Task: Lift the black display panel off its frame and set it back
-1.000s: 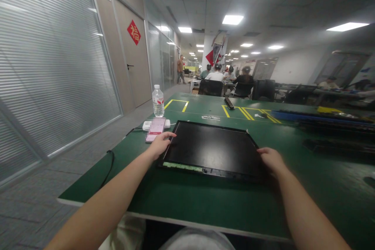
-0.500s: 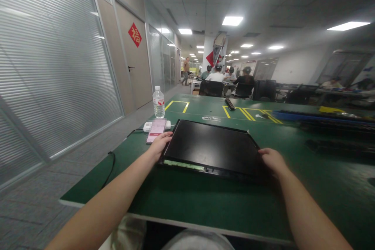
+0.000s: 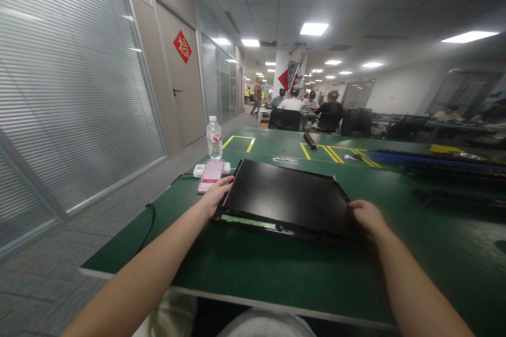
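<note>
A flat black display panel (image 3: 285, 197) lies on the green table (image 3: 276, 268), with a strip of greenish circuit board along its near edge. My left hand (image 3: 215, 194) grips the panel's left edge, fingers curled over it. My right hand (image 3: 366, 216) holds the right near corner, fingers wrapped under the edge. The panel's far side sits a little off the table.
A pink-screened phone (image 3: 211, 175) and a white charger lie just left of the panel, a water bottle (image 3: 214, 138) behind them. A black cable (image 3: 148, 221) hangs off the table's left edge. Dark parts and a blue tray (image 3: 415, 158) sit to the right. People sit at a far table.
Both hands keep their grip while the panel's far edge has risen slightly and the panel has come a little closer. A person in the far corridor has walked on.
</note>
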`<state>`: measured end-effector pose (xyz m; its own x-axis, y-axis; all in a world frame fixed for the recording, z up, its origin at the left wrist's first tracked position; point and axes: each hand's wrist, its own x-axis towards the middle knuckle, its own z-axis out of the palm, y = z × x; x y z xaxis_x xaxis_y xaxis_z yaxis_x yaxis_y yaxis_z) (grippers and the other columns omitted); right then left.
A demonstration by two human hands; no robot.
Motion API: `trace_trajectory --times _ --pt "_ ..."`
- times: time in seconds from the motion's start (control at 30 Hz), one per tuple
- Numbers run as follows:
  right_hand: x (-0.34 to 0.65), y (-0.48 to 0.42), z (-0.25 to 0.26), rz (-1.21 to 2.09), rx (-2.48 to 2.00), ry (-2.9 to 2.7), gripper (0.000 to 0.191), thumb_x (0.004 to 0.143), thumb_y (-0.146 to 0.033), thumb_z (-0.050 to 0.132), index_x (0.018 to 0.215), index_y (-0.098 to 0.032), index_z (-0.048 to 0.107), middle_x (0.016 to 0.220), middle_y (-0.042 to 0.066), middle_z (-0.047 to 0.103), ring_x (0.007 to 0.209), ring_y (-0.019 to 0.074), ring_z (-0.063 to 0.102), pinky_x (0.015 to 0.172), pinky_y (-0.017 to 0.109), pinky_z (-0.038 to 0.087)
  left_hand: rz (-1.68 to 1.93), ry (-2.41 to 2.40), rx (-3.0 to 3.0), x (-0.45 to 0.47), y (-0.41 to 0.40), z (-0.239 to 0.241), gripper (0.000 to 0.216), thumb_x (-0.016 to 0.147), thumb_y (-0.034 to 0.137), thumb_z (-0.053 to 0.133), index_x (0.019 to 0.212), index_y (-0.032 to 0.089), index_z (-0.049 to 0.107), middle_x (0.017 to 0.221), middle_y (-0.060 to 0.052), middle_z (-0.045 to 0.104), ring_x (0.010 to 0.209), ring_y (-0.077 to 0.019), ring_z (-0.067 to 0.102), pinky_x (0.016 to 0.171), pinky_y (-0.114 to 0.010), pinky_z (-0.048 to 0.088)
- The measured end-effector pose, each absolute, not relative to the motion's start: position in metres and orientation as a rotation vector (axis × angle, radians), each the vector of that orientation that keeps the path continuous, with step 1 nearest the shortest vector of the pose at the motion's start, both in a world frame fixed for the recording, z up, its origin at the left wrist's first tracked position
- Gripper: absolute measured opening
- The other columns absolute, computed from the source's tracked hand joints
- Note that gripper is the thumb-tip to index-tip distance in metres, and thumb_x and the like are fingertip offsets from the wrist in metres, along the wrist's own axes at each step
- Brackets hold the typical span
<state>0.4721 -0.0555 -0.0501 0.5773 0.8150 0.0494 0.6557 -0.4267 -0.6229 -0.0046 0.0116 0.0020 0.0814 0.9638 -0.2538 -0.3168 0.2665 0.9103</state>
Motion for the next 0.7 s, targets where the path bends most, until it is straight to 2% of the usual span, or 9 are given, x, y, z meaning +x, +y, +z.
trace_trajectory --times 0.17,0.37,0.47,0.53,0.7 --pt "0.4721 -0.0560 -0.0509 0.338 -2.207 -1.161 0.035 0.067 -0.007 0.057 0.094 -0.017 0.076 0.099 0.011 0.076 0.089 0.0243 0.070 0.077 0.030 0.051 1.092 1.044 0.870 -0.0046 0.0096 0.0012 0.036 0.080 0.015 0.075 0.115 0.014 0.068 0.071 -0.005 0.075 0.055 -0.0162 0.069 0.053 -0.025 0.056" --pt "0.4691 -0.0583 -0.0469 0.333 -2.236 -1.143 0.038 0.067 -0.006 0.055 0.097 -0.017 0.077 0.101 0.012 0.075 0.092 0.0248 0.070 0.077 0.030 0.051 1.080 1.135 0.971 -0.0048 0.0091 -0.0005 0.023 0.077 0.006 0.067 0.098 0.013 0.071 0.064 -0.003 0.073 0.052 -0.0149 0.066 0.050 -0.023 0.052" --pt "0.4678 -0.0591 -0.0454 0.322 -2.229 -1.155 0.038 0.067 -0.005 0.055 0.095 -0.017 0.077 0.101 0.012 0.075 0.093 0.0250 0.070 0.079 0.030 0.051 1.070 1.147 0.982 -0.0064 0.0101 -0.0012 0.015 0.077 0.010 0.068 0.092 0.013 0.072 0.065 -0.004 0.073 0.054 -0.0154 0.067 0.051 -0.023 0.052" --pt "0.4679 -0.0591 -0.0454 0.331 -2.209 -1.163 0.038 0.067 -0.005 0.054 0.094 -0.017 0.077 0.102 0.012 0.075 0.094 0.0249 0.070 0.079 0.030 0.052 1.073 1.142 0.991 -0.0081 0.0106 -0.0018 0.017 0.074 0.015 0.074 0.091 0.014 0.073 0.071 -0.005 0.075 0.061 -0.0169 0.069 0.056 -0.025 0.054" --pt "0.4689 -0.0583 -0.0457 0.358 -2.217 -1.152 0.037 0.067 -0.005 0.055 0.092 -0.019 0.077 0.099 0.010 0.076 0.094 0.0243 0.070 0.081 0.030 0.052 1.018 1.055 1.076 -0.0130 0.0103 -0.0018 0.038 0.060 0.018 0.086 0.096 0.014 0.074 0.088 -0.009 0.078 0.076 -0.0219 0.073 0.074 -0.032 0.057"
